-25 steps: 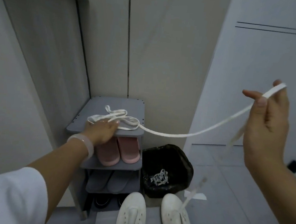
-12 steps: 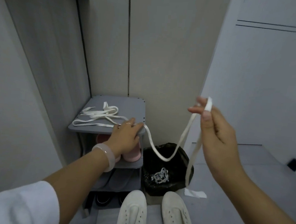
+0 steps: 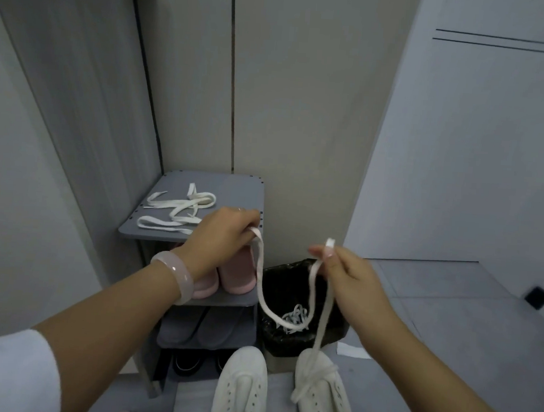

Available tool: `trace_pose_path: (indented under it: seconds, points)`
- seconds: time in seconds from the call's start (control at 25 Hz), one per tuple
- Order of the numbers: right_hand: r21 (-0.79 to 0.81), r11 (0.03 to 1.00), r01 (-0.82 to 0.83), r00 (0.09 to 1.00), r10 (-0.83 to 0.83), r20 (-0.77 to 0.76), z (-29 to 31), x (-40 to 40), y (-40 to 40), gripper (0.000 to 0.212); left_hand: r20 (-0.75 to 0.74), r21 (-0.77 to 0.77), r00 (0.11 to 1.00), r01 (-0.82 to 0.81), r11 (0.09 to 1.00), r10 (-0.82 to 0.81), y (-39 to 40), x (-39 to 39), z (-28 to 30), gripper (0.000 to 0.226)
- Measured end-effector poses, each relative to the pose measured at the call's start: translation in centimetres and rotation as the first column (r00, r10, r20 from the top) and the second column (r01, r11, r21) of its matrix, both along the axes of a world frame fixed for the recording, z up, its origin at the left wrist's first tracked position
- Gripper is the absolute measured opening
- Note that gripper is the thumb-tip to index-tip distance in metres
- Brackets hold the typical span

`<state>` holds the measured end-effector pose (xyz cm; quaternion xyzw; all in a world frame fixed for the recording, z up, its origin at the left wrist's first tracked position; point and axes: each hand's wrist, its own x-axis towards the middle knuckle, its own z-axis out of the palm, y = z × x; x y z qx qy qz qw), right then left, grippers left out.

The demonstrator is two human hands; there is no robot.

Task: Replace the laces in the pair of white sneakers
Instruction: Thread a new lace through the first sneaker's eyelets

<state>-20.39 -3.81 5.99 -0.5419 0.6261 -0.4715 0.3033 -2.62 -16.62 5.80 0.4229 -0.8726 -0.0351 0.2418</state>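
A narrow grey entryway, a small shoe rack (image 3: 243, 187) against the wall and a black-lined bin (image 3: 335, 335) beside it. Both white sneakers (image 3: 241, 393) sit unlaced on the floor. The left hand (image 3: 220, 234) and right hand (image 3: 346, 275) each pinch one lace (image 3: 260, 279), which sags between them over the bin, one tail draped on the right shoe. A second lace (image 3: 173, 212) lies on the rack top. I'd say threading is about to start: finding an end and the lowest eyelet.
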Motion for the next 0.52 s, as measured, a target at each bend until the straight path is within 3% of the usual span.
trace_pose_path:
  seconds: [0.08, 0.2, 0.28, 0.36, 0.44, 0.52]
  points:
    - [0.146, 0.984, -0.1, 0.986, 0.078, 0.149, -1.2, 1.6, -0.9, 0.026, -0.165, 0.102, 0.984, 0.078, 0.992, -0.061, 0.9, -0.4, 0.6, 0.014]
    - [0.141, 0.961, -0.238, 0.94, 0.192, 0.281, -1.8, 4.9, -3.3, 0.026, -0.261, 0.305, 0.957, 0.209, 0.929, -0.129, 2.1, -1.1, 1.1, 0.049]
    - [0.152, 0.98, -0.128, 0.967, 0.09, 0.238, -1.7, 6.4, -4.9, 0.018, -0.192, 0.293, 0.97, 0.199, 0.935, -0.147, 1.9, -0.7, 0.6, 0.062]
    - [0.163, 0.987, 0.014, 0.956, -0.061, 0.286, -1.3, 6.5, -5.4, 0.017, -0.118, 0.292, 0.99, 0.111, 0.95, -0.079, 0.7, 1.0, -0.7, 0.06]
    - [0.058, 0.986, 0.156, 0.893, -0.166, 0.419, 0.1, 4.8, -4.6, 0.02, 0.075, 0.268, 0.997, -0.041, 0.962, 0.021, -0.7, 3.6, -2.5, 0.054]
    - [-0.086, 0.954, 0.287, 0.825, -0.201, 0.528, 1.9, 1.9, -3.3, 0.024, 0.277, 0.188, 0.945, -0.233, 0.954, 0.176, -2.0, 6.7, -3.8, 0.053]
